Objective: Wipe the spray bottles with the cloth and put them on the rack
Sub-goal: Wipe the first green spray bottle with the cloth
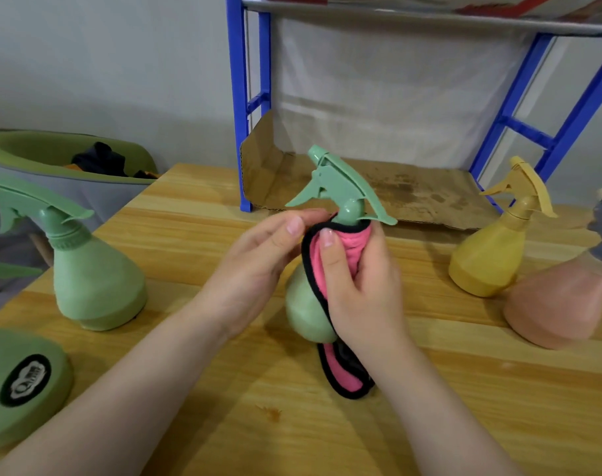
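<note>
Right fingers: the right hand (358, 286) curls round the neck and shoulder of the green spray bottle (306, 304), with the pink cloth (330, 255) pinched between thumb and bottle; the thumb lies flat on the cloth.
Left fingers: the left hand (258, 266) has its fingers bent against the far left side of the same bottle's neck, the thumb tip just beside the cloth's black edge; how firmly it grasps cannot be told.
Pink cloth: wrapped over the bottle's upper body just below the trigger head; its loose end hangs down under the right wrist, below the bottle's base.
Green spray bottle: upright in both hands, above the wooden table (464, 389), its base seemingly lifted a little, the nozzle pointing away and left.
Second green bottle (93, 283): stands on the table well to the left of the held bottle.
Yellow bottle (488, 255): stands on the table to the right of the held bottle.
Pinkish bottle (564, 304): just beside the yellow one, further right, at the picture's edge.
Rack (255, 97): blue-framed, behind the held bottle; a sheet of brown cardboard (378, 187) lines its lower shelf.
Green lid (21, 383): lies on the table to the near left of the held bottle.
Green-rimmed tub (35, 149): beyond the table's left edge, far left of the held bottle, with dark cloth inside.
</note>
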Demonstrator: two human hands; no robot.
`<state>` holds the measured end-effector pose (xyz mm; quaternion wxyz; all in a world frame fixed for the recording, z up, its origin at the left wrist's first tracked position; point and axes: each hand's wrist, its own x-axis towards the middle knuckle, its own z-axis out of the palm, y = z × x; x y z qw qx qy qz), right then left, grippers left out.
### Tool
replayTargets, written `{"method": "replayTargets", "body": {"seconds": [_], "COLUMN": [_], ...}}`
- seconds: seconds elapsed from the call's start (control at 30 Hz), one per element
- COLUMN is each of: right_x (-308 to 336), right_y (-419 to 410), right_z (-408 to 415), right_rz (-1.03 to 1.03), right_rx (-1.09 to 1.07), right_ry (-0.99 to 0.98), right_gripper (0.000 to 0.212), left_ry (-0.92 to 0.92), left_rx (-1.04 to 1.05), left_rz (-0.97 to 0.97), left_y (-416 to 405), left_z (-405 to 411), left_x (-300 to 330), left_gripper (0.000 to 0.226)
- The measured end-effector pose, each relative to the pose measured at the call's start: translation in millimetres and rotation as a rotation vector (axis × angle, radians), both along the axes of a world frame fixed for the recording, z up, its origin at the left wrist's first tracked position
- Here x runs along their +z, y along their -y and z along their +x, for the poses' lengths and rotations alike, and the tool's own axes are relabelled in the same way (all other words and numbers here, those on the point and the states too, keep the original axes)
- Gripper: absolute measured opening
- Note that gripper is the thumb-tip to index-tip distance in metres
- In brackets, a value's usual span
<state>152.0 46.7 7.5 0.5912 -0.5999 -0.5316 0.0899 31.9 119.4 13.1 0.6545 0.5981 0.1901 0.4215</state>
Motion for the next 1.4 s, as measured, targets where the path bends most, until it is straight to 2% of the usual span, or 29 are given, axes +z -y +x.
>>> {"method": "replayTargets", "body": {"seconds": [0.13, 0.3, 0.4, 0.53, 0.67, 0.7, 0.9, 0.97, 1.03, 1.07, 1.27, 1.33, 1.4], "right_x": [-6, -11, -16, -21, -29, -31, -30, -27, -26, -26, -19, -15, -10], "right_y": [-2, -8, -9, -11, -14, -15, -13, -13, -14, -14, -12, -11, -10], "right_z": [-3, -15, -15, -6, -2, -2, 1, 2, 5, 7, 10, 8, 8], "right_rz": [-0.073, -0.094, -0.052, -0.119, -0.142, -0.151, -0.168, -0.189, -0.208, -0.209, -0.142, -0.121, -0.118], "right_rx": [-0.074, -0.029, -0.045, 0.008, 0.086, 0.107, 0.235, 0.262, 0.289, 0.299, 0.332, 0.322, 0.318], "right_ry": [0.176, 0.261, 0.295, 0.167, 0.035, 0.011, -0.169, -0.252, -0.292, -0.276, -0.109, -0.045, 0.015], "right_gripper": [0.041, 0.050, 0.045, 0.057, 0.070, 0.072, 0.069, 0.062, 0.052, 0.049, 0.057, 0.053, 0.047], "left_ry": [0.026, 0.118, 0.199, 0.287, 0.362, 0.392, 0.548, 0.517, 0.426, 0.387, 0.322, 0.274, 0.213], "left_rx": [-0.060, -0.003, -0.006, 0.032, 0.088, 0.091, 0.117, 0.113, 0.116, 0.124, 0.122, 0.078, 0.023], "left_rz": [-0.017, -0.076, -0.128, -0.228, -0.296, -0.296, -0.406, -0.390, -0.309, -0.270, -0.151, -0.156, -0.145], "left_y": [7, 9, 7, 1, -13, -16, -21, -22, -22, -22, -14, -11, -6], "left_z": [6, 6, 6, 3, -6, -8, -15, -16, -15, -14, -11, -11, -8], "left_x": [-4, -3, -1, 2, 3, 2, 4, 5, 6, 6, 8, 7, 5], "left_gripper": [0.049, 0.023, 0.021, 0.028, 0.061, 0.062, 0.023, 0.025, 0.041, 0.047, 0.022, 0.023, 0.036]}}
